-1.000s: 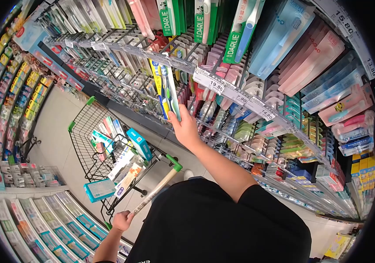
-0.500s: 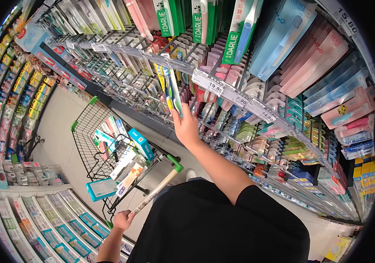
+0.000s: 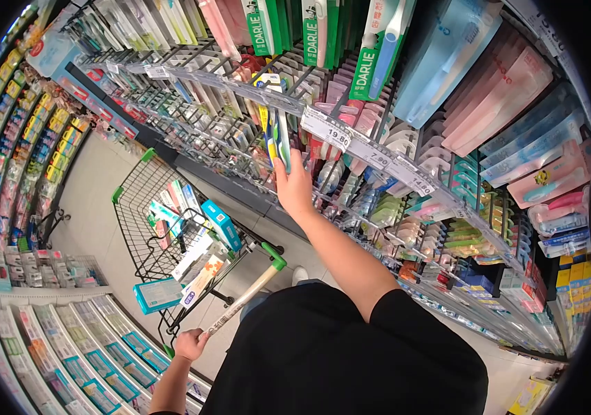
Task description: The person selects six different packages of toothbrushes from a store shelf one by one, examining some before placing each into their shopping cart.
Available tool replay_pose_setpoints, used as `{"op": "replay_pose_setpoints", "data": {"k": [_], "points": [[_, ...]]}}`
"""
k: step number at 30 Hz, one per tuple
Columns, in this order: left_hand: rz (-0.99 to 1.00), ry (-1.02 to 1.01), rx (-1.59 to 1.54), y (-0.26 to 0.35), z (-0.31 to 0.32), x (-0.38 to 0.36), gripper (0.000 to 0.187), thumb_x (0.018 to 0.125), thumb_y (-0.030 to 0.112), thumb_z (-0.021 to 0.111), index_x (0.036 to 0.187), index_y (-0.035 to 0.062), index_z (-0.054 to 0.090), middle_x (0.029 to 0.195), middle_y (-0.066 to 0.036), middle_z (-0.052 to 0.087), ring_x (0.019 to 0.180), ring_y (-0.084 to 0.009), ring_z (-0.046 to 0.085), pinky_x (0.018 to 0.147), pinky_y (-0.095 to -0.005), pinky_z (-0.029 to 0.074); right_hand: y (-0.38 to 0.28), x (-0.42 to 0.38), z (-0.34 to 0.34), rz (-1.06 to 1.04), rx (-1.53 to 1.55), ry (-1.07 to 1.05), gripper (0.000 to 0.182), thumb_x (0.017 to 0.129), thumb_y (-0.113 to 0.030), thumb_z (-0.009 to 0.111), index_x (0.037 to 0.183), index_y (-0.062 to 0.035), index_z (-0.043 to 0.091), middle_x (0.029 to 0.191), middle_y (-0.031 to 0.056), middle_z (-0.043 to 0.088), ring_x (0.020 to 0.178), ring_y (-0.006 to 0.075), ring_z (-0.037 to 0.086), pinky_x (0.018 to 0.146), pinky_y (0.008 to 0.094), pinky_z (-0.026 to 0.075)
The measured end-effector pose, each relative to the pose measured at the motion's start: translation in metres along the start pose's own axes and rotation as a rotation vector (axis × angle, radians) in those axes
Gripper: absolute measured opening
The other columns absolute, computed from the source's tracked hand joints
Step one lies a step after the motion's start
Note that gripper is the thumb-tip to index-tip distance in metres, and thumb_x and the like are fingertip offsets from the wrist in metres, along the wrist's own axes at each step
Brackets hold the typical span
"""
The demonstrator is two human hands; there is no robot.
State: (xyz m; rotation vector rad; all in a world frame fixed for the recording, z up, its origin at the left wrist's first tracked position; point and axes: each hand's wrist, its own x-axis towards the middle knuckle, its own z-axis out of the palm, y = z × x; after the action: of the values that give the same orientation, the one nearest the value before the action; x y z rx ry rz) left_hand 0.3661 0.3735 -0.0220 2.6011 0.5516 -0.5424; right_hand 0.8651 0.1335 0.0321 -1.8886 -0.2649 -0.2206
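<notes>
My right hand (image 3: 295, 185) is closed on the lower end of a toothbrush pack (image 3: 276, 142) with yellow and dark blue on it. The pack stands roughly upright against the hanging rows, and the clear price rail (image 3: 254, 95) crosses in front of its upper part. Low on the left, my left hand (image 3: 190, 344) grips the end of the shopping cart's pale handle (image 3: 244, 302). The black wire cart (image 3: 132, 211) holds several boxes, including a teal box (image 3: 158, 296), a blue box (image 3: 222, 225) and a white-and-orange pack (image 3: 203, 278).
Green Darlie toothbrush packs (image 3: 364, 66) hang above and right of my right hand. Large blue packs (image 3: 441, 62) and pink packs (image 3: 499, 97) hang further right. A shelf of toothpaste boxes (image 3: 78, 360) curves along the lower left. Pale floor tiles (image 3: 91, 187) lie beyond the cart.
My right hand has risen slightly with the toothbrush pack, whose upper part has gone from in front of the price rail to behind it. My left hand stays on the cart handle.
</notes>
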Motion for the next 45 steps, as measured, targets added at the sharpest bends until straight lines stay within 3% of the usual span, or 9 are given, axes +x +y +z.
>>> {"op": "replay_pose_setpoints", "data": {"k": [7, 22, 26, 27, 28, 32, 38, 40, 45], "points": [[-0.017, -0.005, -0.023, 0.007, -0.004, 0.0, 0.04, 0.097, 0.043, 0.064, 0.084, 0.0072, 0.075, 0.073, -0.02, 0.069, 0.072, -0.0424, 0.069, 0.065, -0.0508, 0.054, -0.005, 0.013, 0.001, 0.068, 0.069, -0.025, 0.032, 0.108, -0.034, 0.06, 0.122, -0.0059, 0.053, 0.085, 0.023, 0.072, 0.082, 0.0478, 0.071, 0.07, 0.055, 0.052], [0.005, 0.052, -0.002, 0.019, 0.003, 0.003, 0.047, 0.098, 0.051, 0.065, 0.079, 0.0077, 0.07, 0.073, -0.019, 0.069, 0.073, -0.043, 0.069, 0.067, -0.0521, 0.055, 0.028, 0.018, 0.002, 0.106, -0.168, -0.014, 0.045, 0.108, -0.043, 0.058, 0.094, -0.0007, 0.062, 0.076, 0.0242, 0.071, 0.077, 0.0484, 0.07, 0.071, 0.0561, 0.053], [-0.025, 0.02, 0.014, 0.007, 0.011, 0.005, 0.052, 0.1, 0.055, 0.061, 0.093, 0.0058, 0.073, 0.082, -0.021, 0.072, 0.084, -0.0438, 0.071, 0.075, -0.0527, 0.057, 0.047, -0.001, 0.003, 0.039, -0.264, 0.022, 0.048, 0.111, -0.041, 0.052, 0.088, -0.0018, 0.066, 0.068, 0.0164, 0.069, 0.07, 0.0371, 0.073, 0.067, 0.0497, 0.053], [-0.054, -0.053, 0.031, 0.007, 0.01, 0.006, 0.054, 0.101, 0.057, 0.06, 0.096, 0.0054, 0.074, 0.082, -0.02, 0.072, 0.085, -0.0432, 0.071, 0.075, -0.0532, 0.057, 0.044, -0.01, 0.002, 0.018, -0.196, -0.007, 0.043, 0.11, -0.039, 0.055, 0.088, -0.0029, 0.065, 0.074, 0.0207, 0.069, 0.073, 0.0435, 0.07, 0.066, 0.0534, 0.052], [-0.024, -0.04, 0.049, 0.004, 0.013, 0.008, 0.053, 0.101, 0.056, 0.059, 0.096, 0.0054, 0.074, 0.081, -0.02, 0.072, 0.083, -0.0426, 0.071, 0.075, -0.0526, 0.057, 0.04, -0.019, 0.004, 0.003, -0.123, -0.045, 0.039, 0.109, -0.036, 0.057, 0.088, -0.0041, 0.065, 0.079, 0.0249, 0.069, 0.076, 0.0499, 0.067, 0.065, 0.0571, 0.05], [-0.083, -0.095, -0.115, 0.014, 0.002, 0.011, 0.053, 0.099, 0.058, 0.063, 0.1, 0.0063, 0.076, 0.078, -0.019, 0.072, 0.077, -0.0411, 0.07, 0.07, -0.05, 0.055, 0.018, -0.075, 0.02, -0.113, 0.02, -0.444, 0.032, 0.107, -0.031, 0.06, 0.091, -0.0034, 0.063, 0.081, 0.0207, 0.07, 0.079, 0.0468, 0.067, 0.066, 0.0548, 0.05], [-0.132, -0.113, -0.386, 0.016, -0.001, 0.015, 0.051, 0.101, 0.056, 0.062, 0.104, 0.007, 0.077, 0.071, -0.014, 0.068, 0.067, -0.0273, 0.066, 0.064, -0.0416, 0.05, 0.026, -0.131, 0.044, -0.4, -0.476, -1.245, 0.029, 0.106, -0.034, 0.058, 0.096, -0.0067, 0.063, 0.09, 0.0192, 0.073, 0.092, 0.0426, 0.07, 0.078, 0.0572, 0.053], [-0.141, -0.138, -0.491, 0.014, 0.005, 0.013, 0.051, 0.102, 0.054, 0.06, 0.105, 0.0065, 0.077, 0.071, -0.012, 0.067, 0.068, -0.0237, 0.064, 0.065, -0.0397, 0.05, 0.036, -0.137, 0.047, -0.507, -0.427, -1.279, 0.03, 0.106, -0.035, 0.057, 0.094, -0.0081, 0.063, 0.085, 0.0162, 0.073, 0.086, 0.0409, 0.072, 0.075, 0.0563, 0.056], [-0.205, -0.058, -0.74, 0.018, 0.013, 0.015, 0.052, 0.107, 0.051, 0.057, 0.112, 0.0029, 0.075, 0.083, -0.008, 0.07, 0.081, -0.0145, 0.063, 0.073, -0.0335, 0.051, 0.046, -0.153, 0.027, -0.725, -0.422, -0.838, 0.032, 0.105, -0.035, 0.061, 0.084, -0.01, 0.06, 0.074, 0.0099, 0.069, 0.065, 0.0348, 0.07, 0.058, 0.048, 0.056]]}}
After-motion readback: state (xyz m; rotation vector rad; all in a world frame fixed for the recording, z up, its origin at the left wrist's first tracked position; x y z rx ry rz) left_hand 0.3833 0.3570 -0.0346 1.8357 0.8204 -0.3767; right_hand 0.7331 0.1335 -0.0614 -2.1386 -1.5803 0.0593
